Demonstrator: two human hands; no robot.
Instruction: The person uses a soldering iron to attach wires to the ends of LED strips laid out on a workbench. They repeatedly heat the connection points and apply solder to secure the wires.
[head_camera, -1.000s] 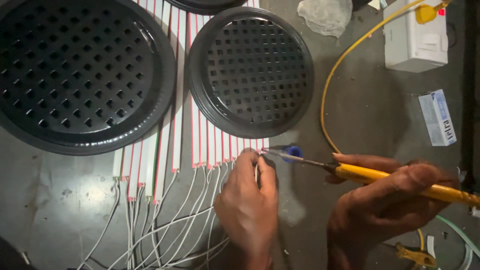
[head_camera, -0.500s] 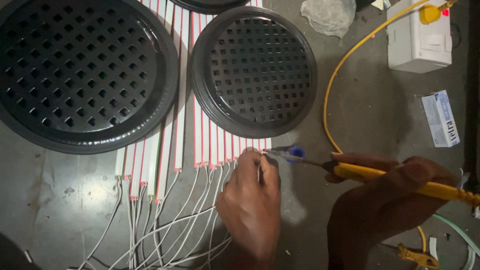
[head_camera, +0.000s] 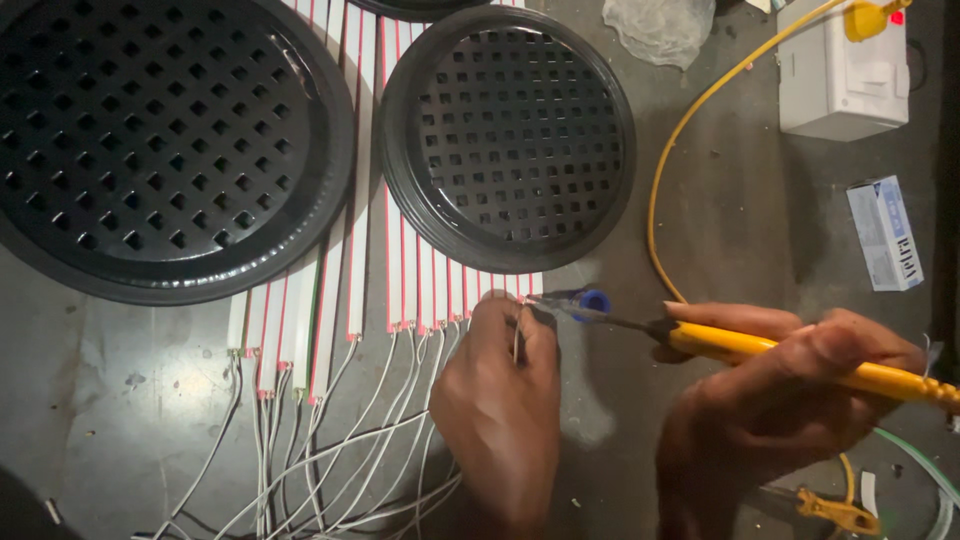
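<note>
My right hand (head_camera: 790, 400) grips a yellow-handled soldering iron (head_camera: 800, 357), its thin tip reaching left to the ends of the strips. My left hand (head_camera: 500, 400) pinches a thin wire at the lower end of the rightmost white light strips (head_camera: 440, 290). The iron's tip meets my left fingertips there, next to a small blue cap (head_camera: 594, 300). Several white strips with red edges lie side by side, each with white wires (head_camera: 330, 450) trailing toward me.
Two black perforated round trays rest on the strips: a large one (head_camera: 150, 150) at left and a smaller one (head_camera: 505, 130) in the middle. A white socket box (head_camera: 845, 75), a yellow cord (head_camera: 690, 130), a small blue-white box (head_camera: 885, 235) and crumpled plastic (head_camera: 655, 25) lie at right.
Both hands have stayed at the strip ends. The iron's tip has held by my left fingertips, with only a slight shift of the view.
</note>
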